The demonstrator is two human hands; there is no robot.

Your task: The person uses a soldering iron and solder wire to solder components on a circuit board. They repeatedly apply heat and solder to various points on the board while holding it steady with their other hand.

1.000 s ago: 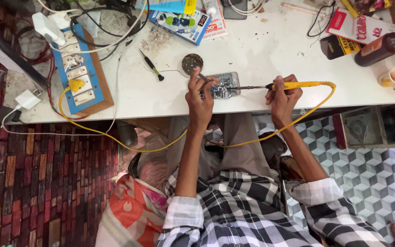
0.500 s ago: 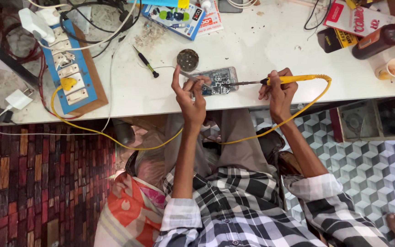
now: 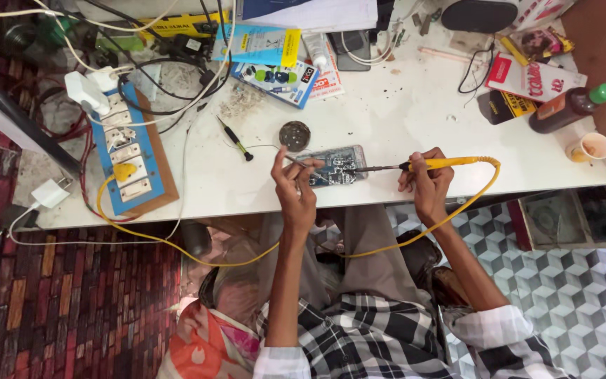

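Since half a second ago our left hand (image 3: pixel 296 193) has curled in: the fingers that stood spread above the board now pinch together, while our right hand (image 3: pixel 426 184) keeps its hold as before.

From the head camera we look straight down over our lap at the white counter (image 3: pixel 401 119). Our left hand is nearly closed, thumb and forefinger nipped on a thin strand of solder wire (image 3: pixel 264 147) whose free end trails away to that hand's far left. The fingertips sit at the left edge of the opened phone board (image 3: pixel 337 165), which lies flat on the counter between our two hands.

Our right hand is wrapped shut around the yellow handle of the soldering iron (image 3: pixel 438 163). Its dark tip reaches leftward from that hand and meets the board's right side. The iron's yellow cord (image 3: pixel 457 210) loops past the right hand, drops off the counter's near edge and runs under our left forearm.

Just beyond the left hand sits a small round dark tin (image 3: pixel 294 135); farther to its left lies a black screwdriver (image 3: pixel 236 140), and well beyond that a blue switch board (image 3: pixel 131 151) on a wooden base. Well to the right of the right hand stand a paper cup (image 3: pixel 589 148) and a brown bottle with a green cap (image 3: pixel 571 105).
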